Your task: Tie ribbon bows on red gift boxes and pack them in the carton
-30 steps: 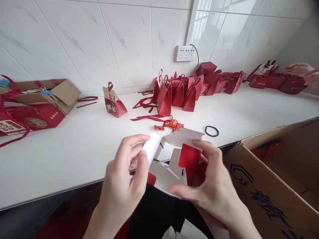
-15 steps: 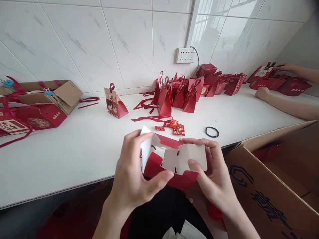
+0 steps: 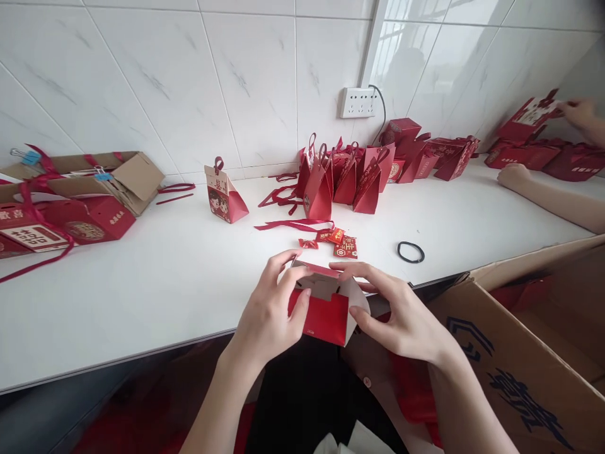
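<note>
A small red paper box (image 3: pixel 321 315) with white inner flaps is held between both my hands at the front edge of the white counter (image 3: pixel 155 277). My left hand (image 3: pixel 269 312) grips its left side, thumb against the red front. My right hand (image 3: pixel 401 312) pinches the right side, index finger across the top flaps. The box's top is partly folded in. Just beyond it on the counter lie a few red wrapped candies (image 3: pixel 333 241) and a black hair tie (image 3: pixel 411 252).
Folded red gift bags (image 3: pixel 345 176) stand by the wall under a socket (image 3: pixel 358 102). A single printed box (image 3: pixel 224 197) stands left of them. Cardboard with red packs (image 3: pixel 80 195) lies far left. A big cardboard carton (image 3: pixel 529 353) stands at right. Another person's arms (image 3: pixel 553 198) work far right.
The box went from an open, unfolded white-sided sheet to a closed-up red shape. Both my hands came closer together, pressing the flaps down. The other person's hand rose to a red pack.
</note>
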`<state>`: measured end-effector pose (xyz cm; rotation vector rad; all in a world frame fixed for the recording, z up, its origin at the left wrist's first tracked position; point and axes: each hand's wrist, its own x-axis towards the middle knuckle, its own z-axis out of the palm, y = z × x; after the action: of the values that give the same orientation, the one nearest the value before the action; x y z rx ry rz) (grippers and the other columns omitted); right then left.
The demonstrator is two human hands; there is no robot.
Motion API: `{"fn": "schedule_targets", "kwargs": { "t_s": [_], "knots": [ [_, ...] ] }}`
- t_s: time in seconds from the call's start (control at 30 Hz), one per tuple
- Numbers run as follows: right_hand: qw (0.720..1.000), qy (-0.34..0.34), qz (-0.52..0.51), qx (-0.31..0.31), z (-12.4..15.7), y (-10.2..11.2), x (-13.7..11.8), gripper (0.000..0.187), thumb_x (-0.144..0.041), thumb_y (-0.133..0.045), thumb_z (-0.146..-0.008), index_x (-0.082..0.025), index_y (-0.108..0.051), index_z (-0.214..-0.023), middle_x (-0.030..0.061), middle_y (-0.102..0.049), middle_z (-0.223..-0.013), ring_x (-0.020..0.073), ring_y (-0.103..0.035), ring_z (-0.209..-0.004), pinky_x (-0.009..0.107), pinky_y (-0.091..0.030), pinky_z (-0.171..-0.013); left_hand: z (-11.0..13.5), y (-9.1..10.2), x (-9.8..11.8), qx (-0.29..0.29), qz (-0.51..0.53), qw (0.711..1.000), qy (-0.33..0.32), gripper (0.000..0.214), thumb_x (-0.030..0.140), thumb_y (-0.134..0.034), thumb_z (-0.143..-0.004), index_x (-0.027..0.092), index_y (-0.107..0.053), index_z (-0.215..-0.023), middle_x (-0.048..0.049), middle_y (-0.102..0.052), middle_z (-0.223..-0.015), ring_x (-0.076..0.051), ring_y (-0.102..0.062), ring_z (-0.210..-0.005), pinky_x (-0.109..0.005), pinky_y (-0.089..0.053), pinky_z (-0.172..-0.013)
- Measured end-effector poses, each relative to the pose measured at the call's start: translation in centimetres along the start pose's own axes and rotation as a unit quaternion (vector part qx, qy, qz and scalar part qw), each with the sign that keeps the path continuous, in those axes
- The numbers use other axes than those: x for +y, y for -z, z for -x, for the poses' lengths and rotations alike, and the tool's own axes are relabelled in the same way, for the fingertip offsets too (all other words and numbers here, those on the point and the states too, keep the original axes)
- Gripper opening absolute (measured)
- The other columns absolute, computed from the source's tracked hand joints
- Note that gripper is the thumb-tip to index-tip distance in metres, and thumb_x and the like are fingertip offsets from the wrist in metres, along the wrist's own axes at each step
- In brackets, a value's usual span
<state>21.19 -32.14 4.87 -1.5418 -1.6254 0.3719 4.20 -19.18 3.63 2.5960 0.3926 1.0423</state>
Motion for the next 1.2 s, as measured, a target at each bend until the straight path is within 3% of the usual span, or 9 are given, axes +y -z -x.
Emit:
{"fn": "schedule_targets", "kwargs": {
  "t_s": [0.13, 0.23, 0.3, 0.5, 0.63, 0.7, 0.83, 1.03, 1.2],
  "knots": [
    [1.000, -0.009, 0.019, 0.000, -0.2, -0.3, 0.6, 0.052, -0.021, -0.055, -0.084, -0.027, -0.042, -0.134, 0.0067, -0.054, -0.129, 0.0227, -0.052, -0.119, 0.038, -0.050, -0.094, 0.1, 0.3, 0.1, -0.041, 0.021, 0.999, 0.018, 0.036, 0.006, -0.045, -0.085, 0.022, -0.049, -0.116, -0.0098, -0.042, -0.126, -0.022, -0.042, -0.127, -0.037, -0.045, -0.101],
    [1.000, -0.021, 0.007, -0.008, -0.2, -0.4, 0.8, 0.049, -0.032, -0.057, -0.087, -0.029, -0.044, -0.134, 0.0077, -0.049, -0.133, 0.0236, -0.051, -0.120, 0.037, -0.053, -0.090, 0.1, 0.9, 0.5, -0.079, 0.091, 0.992, 0.041, 0.063, 0.006, -0.044, -0.082, 0.027, -0.026, -0.139, -0.0084, -0.040, -0.137, -0.020, -0.038, -0.131, -0.039, -0.040, -0.106],
    [0.999, -0.032, -0.015, -0.009, -0.2, -0.5, 0.8, 0.050, -0.038, -0.061, -0.084, -0.030, -0.047, -0.132, 0.0074, -0.049, -0.131, 0.0234, -0.052, -0.119, 0.036, -0.054, -0.089, 0.0, 1.4, 0.6, -0.097, 0.135, 0.984, 0.062, 0.070, 0.007, -0.045, -0.082, 0.027, -0.016, -0.142, -0.0075, -0.039, -0.140, -0.019, -0.037, -0.132, -0.038, -0.040, -0.107],
    [0.999, -0.022, -0.028, 0.020, -0.8, -1.4, 1.0, 0.068, -0.051, -0.071, -0.071, -0.029, -0.047, -0.131, 0.0075, -0.051, -0.126, 0.0259, -0.051, -0.118, 0.042, -0.048, -0.098, -0.4, 2.0, -0.4, -0.166, 0.097, 0.979, 0.063, 0.044, 0.017, -0.047, -0.083, 0.024, -0.048, -0.127, -0.0069, -0.034, -0.141, -0.026, -0.029, -0.134, -0.042, -0.038, -0.108],
    [0.999, -0.022, -0.029, 0.015, -1.1, -2.3, 0.9, 0.059, -0.060, -0.042, -0.087, -0.027, -0.043, -0.135, 0.0103, -0.048, -0.129, 0.0244, -0.048, -0.122, 0.041, -0.044, -0.102, -0.7, 2.0, -1.5, -0.188, 0.116, 0.972, 0.081, 0.042, 0.021, -0.029, -0.092, 0.025, -0.056, -0.124, -0.0055, -0.037, -0.139, -0.026, -0.033, -0.131, -0.043, -0.037, -0.108],
    [0.999, -0.030, -0.030, 0.014, -1.1, -2.6, 0.8, 0.059, -0.059, -0.033, -0.090, -0.025, -0.040, -0.137, 0.0114, -0.046, -0.129, 0.0232, -0.046, -0.123, 0.038, -0.042, -0.102, -1.0, 2.0, -1.7, -0.213, 0.108, 0.965, 0.111, 0.040, 0.022, -0.031, -0.092, 0.026, -0.057, -0.122, -0.0041, -0.040, -0.136, -0.025, -0.035, -0.127, -0.042, -0.037, -0.108],
    [0.997, -0.043, -0.054, 0.033, -1.1, -3.0, 0.8, 0.061, -0.062, -0.040, -0.085, -0.025, -0.043, -0.133, 0.0096, -0.048, -0.125, 0.0222, -0.048, -0.119, 0.034, -0.042, -0.102, -1.5, 2.1, -1.2, -0.266, 0.090, 0.951, 0.132, 0.036, 0.018, -0.037, -0.090, 0.030, -0.059, -0.115, -0.0023, -0.047, -0.121, -0.021, -0.039, -0.118, -0.039, -0.040, -0.103],
    [0.993, -0.050, -0.108, 0.026, -1.0, -3.1, 1.0, 0.060, -0.064, -0.032, -0.088, -0.027, -0.044, -0.134, 0.0085, -0.047, -0.127, 0.0221, -0.046, -0.120, 0.033, -0.042, -0.099, -2.1, 2.3, -0.8, -0.286, 0.052, 0.948, 0.131, 0.030, 0.016, -0.037, -0.089, 0.026, -0.063, -0.102, -0.0039, -0.048, -0.107, -0.022, -0.041, -0.111, -0.039, -0.042, -0.099],
    [0.991, -0.065, -0.111, 0.046, -1.1, -3.1, 0.9, 0.038, -0.044, -0.037, -0.096, -0.028, -0.049, -0.128, 0.0071, -0.051, -0.121, 0.0199, -0.049, -0.116, 0.035, -0.043, -0.098, -2.2, 2.4, -0.9, -0.299, 0.047, 0.945, 0.120, 0.032, 0.017, -0.035, -0.090, 0.027, -0.066, -0.094, -0.0034, -0.048, -0.107, -0.022, -0.040, -0.114, -0.038, -0.041, -0.101]
  ]
}}
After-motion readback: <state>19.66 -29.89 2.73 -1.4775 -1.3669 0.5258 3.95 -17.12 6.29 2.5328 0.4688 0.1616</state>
